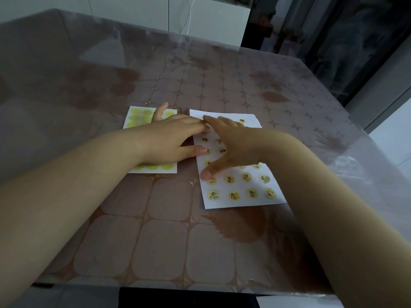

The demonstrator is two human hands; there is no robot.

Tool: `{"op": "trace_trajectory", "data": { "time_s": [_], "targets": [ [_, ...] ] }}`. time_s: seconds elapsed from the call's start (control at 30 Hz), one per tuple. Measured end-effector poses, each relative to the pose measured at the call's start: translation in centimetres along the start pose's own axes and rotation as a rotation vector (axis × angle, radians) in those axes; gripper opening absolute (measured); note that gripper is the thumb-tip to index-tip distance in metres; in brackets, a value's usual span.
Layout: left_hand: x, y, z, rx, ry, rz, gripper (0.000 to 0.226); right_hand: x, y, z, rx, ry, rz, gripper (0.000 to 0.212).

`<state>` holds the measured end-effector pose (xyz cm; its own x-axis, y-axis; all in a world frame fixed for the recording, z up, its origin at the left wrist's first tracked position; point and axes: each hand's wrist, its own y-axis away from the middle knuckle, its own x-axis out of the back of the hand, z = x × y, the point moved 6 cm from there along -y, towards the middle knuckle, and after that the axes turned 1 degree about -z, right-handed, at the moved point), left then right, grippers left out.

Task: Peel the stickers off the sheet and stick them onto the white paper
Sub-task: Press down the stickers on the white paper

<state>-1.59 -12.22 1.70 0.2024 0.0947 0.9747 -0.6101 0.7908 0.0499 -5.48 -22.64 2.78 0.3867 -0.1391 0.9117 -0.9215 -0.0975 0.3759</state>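
Note:
The sticker sheet [142, 117], showing pale yellow round patches, lies on the table left of centre, partly under my left hand [171, 138]. To its right lies the white paper [242, 198], which carries several round picture stickers [246, 177] in rows. My left hand reaches across the gap, fingers flat on the paper's upper left edge. My right hand [229, 145] is spread flat over the upper half of the paper, thumb [208, 173] down near its left edge. Fingertips of both hands meet near the top left corner. Whether a sticker lies under them is hidden.
The table [155, 230] has a brown patterned cloth under a clear plastic cover. Its near edge runs along the bottom of the view, its right edge slants down at the right. White cabinets and a dark glass door stand behind.

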Motion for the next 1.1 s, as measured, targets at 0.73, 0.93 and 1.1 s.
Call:
{"op": "trace_trajectory", "data": {
  "time_s": [0.73, 0.93, 1.1],
  "targets": [
    [-0.2, 0.0, -0.2, 0.019, -0.007, -0.026, 0.055, 1.6, 1.7, 4.6, -0.069, -0.011, -0.092, 0.128],
    [-0.3, 0.0, -0.4, 0.022, -0.021, -0.027, 0.056, 1.2, 1.4, 5.5, -0.138, 0.062, -0.136, 0.134],
    [-0.3, 0.0, -0.4, 0.019, -0.010, -0.024, 0.057, 1.7, 2.2, 6.3, -0.138, 0.075, -0.171, 0.138]
  ]
}}
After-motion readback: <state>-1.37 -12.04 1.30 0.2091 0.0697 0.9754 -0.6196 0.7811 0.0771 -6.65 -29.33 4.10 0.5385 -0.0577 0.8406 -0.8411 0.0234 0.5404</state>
